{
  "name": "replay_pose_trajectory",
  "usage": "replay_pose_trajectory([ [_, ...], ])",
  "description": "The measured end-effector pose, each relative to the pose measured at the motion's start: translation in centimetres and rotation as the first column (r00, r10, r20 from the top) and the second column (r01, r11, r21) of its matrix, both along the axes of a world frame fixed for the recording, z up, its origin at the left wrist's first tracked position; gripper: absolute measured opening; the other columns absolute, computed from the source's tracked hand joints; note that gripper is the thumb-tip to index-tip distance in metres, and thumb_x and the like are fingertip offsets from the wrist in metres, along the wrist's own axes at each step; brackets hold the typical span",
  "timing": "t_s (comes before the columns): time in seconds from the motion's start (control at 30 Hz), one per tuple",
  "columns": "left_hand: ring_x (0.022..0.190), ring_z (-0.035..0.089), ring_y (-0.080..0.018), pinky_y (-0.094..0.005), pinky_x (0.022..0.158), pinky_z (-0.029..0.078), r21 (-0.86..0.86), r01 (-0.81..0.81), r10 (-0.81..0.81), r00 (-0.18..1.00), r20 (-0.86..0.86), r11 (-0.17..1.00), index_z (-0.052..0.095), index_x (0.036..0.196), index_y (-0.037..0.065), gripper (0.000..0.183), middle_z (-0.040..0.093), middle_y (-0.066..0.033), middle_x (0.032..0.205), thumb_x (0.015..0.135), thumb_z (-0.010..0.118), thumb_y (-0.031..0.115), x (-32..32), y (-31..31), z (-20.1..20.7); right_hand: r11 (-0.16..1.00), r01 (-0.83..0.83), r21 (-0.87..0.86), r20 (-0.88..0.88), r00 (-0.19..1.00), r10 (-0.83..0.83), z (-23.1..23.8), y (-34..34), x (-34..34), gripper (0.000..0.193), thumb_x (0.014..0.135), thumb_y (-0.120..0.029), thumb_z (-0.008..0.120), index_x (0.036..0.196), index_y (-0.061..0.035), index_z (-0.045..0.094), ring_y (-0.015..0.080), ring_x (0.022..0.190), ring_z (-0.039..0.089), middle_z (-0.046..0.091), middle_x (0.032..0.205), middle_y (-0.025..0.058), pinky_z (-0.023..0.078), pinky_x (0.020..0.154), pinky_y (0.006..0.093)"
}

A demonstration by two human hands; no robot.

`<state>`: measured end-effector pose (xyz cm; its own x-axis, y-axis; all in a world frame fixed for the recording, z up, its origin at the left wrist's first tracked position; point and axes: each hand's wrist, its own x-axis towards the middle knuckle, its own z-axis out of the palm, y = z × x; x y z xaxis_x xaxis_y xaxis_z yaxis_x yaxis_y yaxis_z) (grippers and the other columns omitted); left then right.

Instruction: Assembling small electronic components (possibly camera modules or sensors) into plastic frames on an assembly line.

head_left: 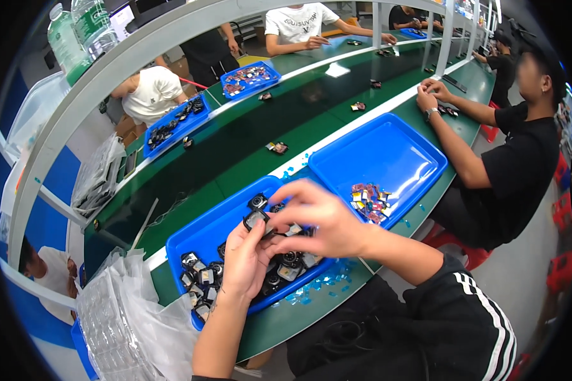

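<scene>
My left hand (243, 259) pinches a small black electronic part (257, 220) with a silvery-grey face between thumb and fingers. Close on its right, my right hand (324, 219) is blurred, its thumb and forefinger apart, with nothing visible between them. Whether its fingertips touch the part I cannot tell. Beneath both hands lies a blue tray (194, 236) with many similar black parts (203, 276), some showing round lens-like rings. To the right, a second blue tray (378, 149) holds a small heap of colourful little pieces (371, 202) in its near corner.
Blue film scraps (314, 282) litter the green table edge. Clear plastic blister trays (111, 317) are stacked at the left. Several parts lie on the dark green conveyor (311, 95). A co-worker in black (515, 159) sits at the right; others work across. A white frame (63, 114) arches overhead.
</scene>
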<state>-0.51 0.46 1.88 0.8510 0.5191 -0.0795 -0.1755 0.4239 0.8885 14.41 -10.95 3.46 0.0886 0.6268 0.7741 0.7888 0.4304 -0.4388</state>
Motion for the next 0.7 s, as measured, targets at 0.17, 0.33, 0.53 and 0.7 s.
replay_pose_trajectory([
  [0.17,0.082,0.070,-0.0245,-0.0306,0.072,0.059,0.033,-0.147,0.148,0.988,-0.044,0.989,0.053,0.106,0.000,0.016,0.067,-0.0191,0.102,0.101,0.050,0.014,0.0,0.3,-0.7,0.724,0.499,-0.476,0.027,0.831,-0.555,-2.9,-7.6,8.8,0.029,0.073,-0.012,0.079,0.100,-0.0030,0.069,0.0257,0.091,0.063,0.063,0.099,0.0133,0.051,0.081,0.0354],
  [0.33,0.083,0.070,-0.0234,-0.0286,0.071,0.059,0.046,-0.093,0.095,0.995,-0.039,0.995,0.054,0.109,0.002,0.015,0.065,-0.0149,0.101,0.098,0.052,0.013,0.1,0.2,-0.6,0.551,0.454,-0.700,0.096,0.825,-0.557,-4.9,-12.1,11.3,0.024,0.075,-0.013,0.077,0.095,-0.0029,0.068,0.0279,0.087,0.063,0.063,0.092,0.0145,0.051,0.078,0.0374],
  [0.53,0.081,0.068,-0.0203,-0.0294,0.070,0.056,0.103,-0.122,0.131,0.988,-0.085,0.987,0.043,0.130,0.006,0.033,0.064,-0.0157,0.108,0.099,0.050,0.016,0.1,-0.6,-0.5,0.615,0.674,-0.409,0.035,0.685,-0.728,-5.9,-11.6,12.2,0.020,0.076,-0.010,0.076,0.092,-0.0035,0.067,0.0256,0.078,0.062,0.064,0.088,0.0130,0.050,0.073,0.0353],
  [0.7,0.083,0.067,-0.0202,-0.0299,0.072,0.056,0.147,-0.140,0.151,0.986,-0.064,0.979,0.038,0.135,0.007,0.038,0.063,-0.0153,0.110,0.099,0.049,0.015,0.3,-0.8,-0.4,0.434,0.659,-0.614,0.265,0.690,-0.673,-5.9,-11.7,12.1,0.022,0.077,-0.015,0.076,0.094,-0.0048,0.068,0.0283,0.081,0.064,0.065,0.091,0.0121,0.051,0.074,0.0387],
])
